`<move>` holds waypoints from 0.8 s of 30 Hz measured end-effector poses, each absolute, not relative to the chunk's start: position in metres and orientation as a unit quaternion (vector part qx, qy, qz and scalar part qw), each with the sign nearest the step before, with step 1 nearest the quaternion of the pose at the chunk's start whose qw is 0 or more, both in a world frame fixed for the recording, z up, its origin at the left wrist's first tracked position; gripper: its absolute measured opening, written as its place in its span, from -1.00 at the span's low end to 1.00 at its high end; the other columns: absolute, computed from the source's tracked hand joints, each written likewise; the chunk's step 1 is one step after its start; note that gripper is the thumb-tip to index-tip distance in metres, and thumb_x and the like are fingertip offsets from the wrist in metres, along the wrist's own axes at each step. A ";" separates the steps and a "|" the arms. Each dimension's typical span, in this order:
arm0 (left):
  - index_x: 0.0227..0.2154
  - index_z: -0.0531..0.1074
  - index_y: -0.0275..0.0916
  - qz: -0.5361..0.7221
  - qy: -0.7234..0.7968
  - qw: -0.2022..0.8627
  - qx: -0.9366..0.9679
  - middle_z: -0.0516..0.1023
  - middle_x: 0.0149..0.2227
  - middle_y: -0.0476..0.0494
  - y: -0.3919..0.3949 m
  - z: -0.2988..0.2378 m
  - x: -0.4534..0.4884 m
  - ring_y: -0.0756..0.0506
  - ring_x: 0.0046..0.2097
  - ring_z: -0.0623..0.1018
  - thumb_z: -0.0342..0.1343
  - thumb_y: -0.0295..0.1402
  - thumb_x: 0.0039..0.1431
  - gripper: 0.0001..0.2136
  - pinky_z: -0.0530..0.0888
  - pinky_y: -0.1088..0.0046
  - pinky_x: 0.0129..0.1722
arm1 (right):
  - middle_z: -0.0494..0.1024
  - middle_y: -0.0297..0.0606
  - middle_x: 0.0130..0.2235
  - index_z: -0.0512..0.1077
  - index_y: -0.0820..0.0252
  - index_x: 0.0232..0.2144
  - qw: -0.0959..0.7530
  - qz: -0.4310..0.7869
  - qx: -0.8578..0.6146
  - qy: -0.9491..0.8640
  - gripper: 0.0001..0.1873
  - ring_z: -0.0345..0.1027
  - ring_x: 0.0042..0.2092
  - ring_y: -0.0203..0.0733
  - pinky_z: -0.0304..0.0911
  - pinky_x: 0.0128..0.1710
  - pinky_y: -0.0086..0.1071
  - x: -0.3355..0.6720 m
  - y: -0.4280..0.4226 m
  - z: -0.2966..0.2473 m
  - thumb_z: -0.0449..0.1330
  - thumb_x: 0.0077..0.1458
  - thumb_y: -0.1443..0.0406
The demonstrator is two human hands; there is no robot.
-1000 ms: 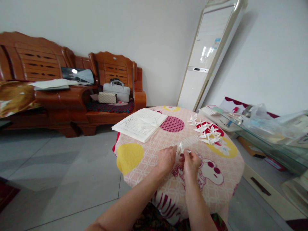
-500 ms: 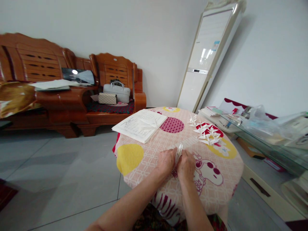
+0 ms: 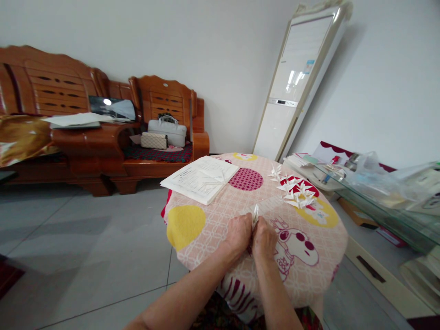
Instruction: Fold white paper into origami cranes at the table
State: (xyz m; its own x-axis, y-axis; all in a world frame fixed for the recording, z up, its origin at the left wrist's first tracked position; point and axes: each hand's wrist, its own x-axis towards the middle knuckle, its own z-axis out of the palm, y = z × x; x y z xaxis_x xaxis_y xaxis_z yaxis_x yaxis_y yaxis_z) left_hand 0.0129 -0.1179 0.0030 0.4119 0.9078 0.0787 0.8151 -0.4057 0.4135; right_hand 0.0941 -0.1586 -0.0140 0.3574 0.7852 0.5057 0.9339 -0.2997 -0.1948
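Note:
Between my two hands, just above the round table's near middle, stands a small folded piece of white paper (image 3: 255,211), its narrow tip pointing up. My left hand (image 3: 239,233) pinches it from the left, fingers curled. From the right, my right hand (image 3: 264,238) grips it the same way; the two hands almost touch. The lower part of the folded paper is hidden by my fingers. Behind my hands lies a flat paper strip (image 3: 271,205). Several white folded paper cranes (image 3: 297,190) sit in a cluster at the table's far right.
A stack of printed sheets (image 3: 195,181) lies at the table's left edge. The patterned tablecloth (image 3: 220,220) hangs over the rim. On the right is a glass-topped stand (image 3: 378,201) with plastic bags; wooden seats (image 3: 165,105) and a tall air conditioner (image 3: 285,87) stand behind.
My fingers have closed in tighter around the folded paper, the right hand shifting slightly left and down. Less of the paper shows now. The cranes and the stack stay put.

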 end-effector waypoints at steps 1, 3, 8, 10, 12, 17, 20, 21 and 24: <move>-0.18 0.44 -0.33 0.164 0.519 0.165 0.822 0.55 -0.30 -0.25 -0.117 0.001 0.013 -0.09 -0.29 0.53 -0.14 -0.54 0.24 -0.75 0.35 0.46 -0.33 | 0.53 -0.17 -0.49 0.43 0.27 -0.40 0.247 -0.159 -0.787 -0.543 -0.77 0.38 -0.44 -0.16 0.00 -0.43 -0.37 0.094 -0.158 -0.015 -0.01 0.20 0.44; -0.22 0.46 -0.33 0.203 0.503 0.189 0.819 0.54 -0.35 -0.22 -0.118 0.000 0.013 -0.07 -0.34 0.51 -0.11 -0.54 0.21 -0.77 0.31 0.48 -0.38 | 0.51 -0.20 -0.53 0.41 0.26 -0.42 0.280 -0.164 -0.774 -0.544 -0.76 0.35 -0.48 -0.18 -0.03 -0.45 -0.38 0.095 -0.157 -0.017 -0.02 0.20 0.41; -0.36 0.50 -0.34 0.299 0.442 0.275 0.800 0.50 -0.50 -0.13 -0.121 0.004 0.012 -0.01 -0.48 0.41 -0.10 -0.52 0.18 -0.76 0.19 0.52 -0.49 | 0.48 -0.21 -0.58 0.39 0.24 -0.49 0.347 -0.158 -0.748 -0.543 -0.70 0.26 -0.55 -0.22 -0.10 -0.49 -0.39 0.098 -0.157 -0.020 -0.07 0.20 0.36; -0.36 0.50 -0.34 0.327 0.429 0.293 0.789 0.51 -0.49 -0.13 -0.122 0.005 0.012 0.00 -0.48 0.41 -0.12 -0.51 0.18 -0.74 0.19 0.52 -0.48 | 0.47 -0.21 -0.58 0.39 0.24 -0.50 0.367 -0.150 -0.741 -0.542 -0.68 0.24 -0.56 -0.23 -0.12 -0.50 -0.39 0.099 -0.157 -0.020 -0.08 0.20 0.35; -0.34 0.51 -0.33 0.343 0.428 0.301 0.780 0.52 -0.48 -0.14 -0.122 0.004 0.013 -0.01 -0.47 0.41 -0.12 -0.50 0.17 -0.74 0.19 0.51 -0.47 | 0.46 -0.21 -0.59 0.39 0.24 -0.52 0.383 -0.144 -0.736 -0.540 -0.66 0.23 -0.56 -0.23 -0.12 -0.50 -0.39 0.100 -0.157 -0.019 -0.10 0.20 0.34; -0.33 0.51 -0.32 0.371 0.416 0.316 0.768 0.53 -0.47 -0.13 -0.122 -0.001 0.015 -0.02 -0.46 0.42 -0.12 -0.47 0.16 -0.73 0.19 0.51 -0.46 | 0.43 -0.23 -0.62 0.37 0.23 -0.55 0.417 -0.119 -0.723 -0.537 -0.65 0.17 -0.58 -0.26 -0.15 -0.51 -0.39 0.099 -0.158 -0.018 -0.11 0.18 0.34; -0.35 0.50 -0.32 0.380 0.410 0.331 0.760 0.50 -0.49 -0.10 -0.121 -0.003 0.015 -0.01 -0.47 0.39 -0.13 -0.45 0.16 -0.73 0.18 0.52 -0.47 | 0.41 -0.25 -0.63 0.35 0.22 -0.58 0.435 -0.104 -0.711 -0.542 -0.65 0.15 -0.58 -0.27 -0.15 -0.51 -0.39 0.099 -0.158 -0.017 -0.09 0.17 0.33; -0.36 0.50 -0.31 0.384 0.406 0.337 0.758 0.50 -0.49 -0.09 -0.120 -0.004 0.015 0.00 -0.48 0.39 -0.13 -0.45 0.16 -0.73 0.19 0.52 -0.47 | 0.40 -0.26 -0.63 0.35 0.22 -0.58 0.439 -0.101 -0.708 -0.543 -0.66 0.14 -0.58 -0.27 -0.15 -0.51 -0.39 0.099 -0.158 -0.017 -0.09 0.16 0.33; -0.33 0.50 -0.31 0.395 0.390 0.348 0.755 0.51 -0.47 -0.09 -0.120 -0.004 0.015 0.00 -0.46 0.40 -0.15 -0.46 0.17 -0.72 0.21 0.53 -0.45 | 0.40 -0.26 -0.63 0.36 0.22 -0.56 0.443 -0.101 -0.708 -0.540 -0.67 0.13 -0.58 -0.26 -0.14 -0.52 -0.39 0.100 -0.157 -0.018 -0.10 0.14 0.34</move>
State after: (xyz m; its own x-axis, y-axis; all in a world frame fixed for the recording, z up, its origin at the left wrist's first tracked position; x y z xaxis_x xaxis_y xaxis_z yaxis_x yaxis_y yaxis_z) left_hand 0.0154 -0.1196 -0.0040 0.3829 0.8644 0.3259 0.3146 -0.4538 0.8337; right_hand 0.0997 -0.1568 -0.0177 0.3955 0.6767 0.6210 0.8548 -0.0240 -0.5183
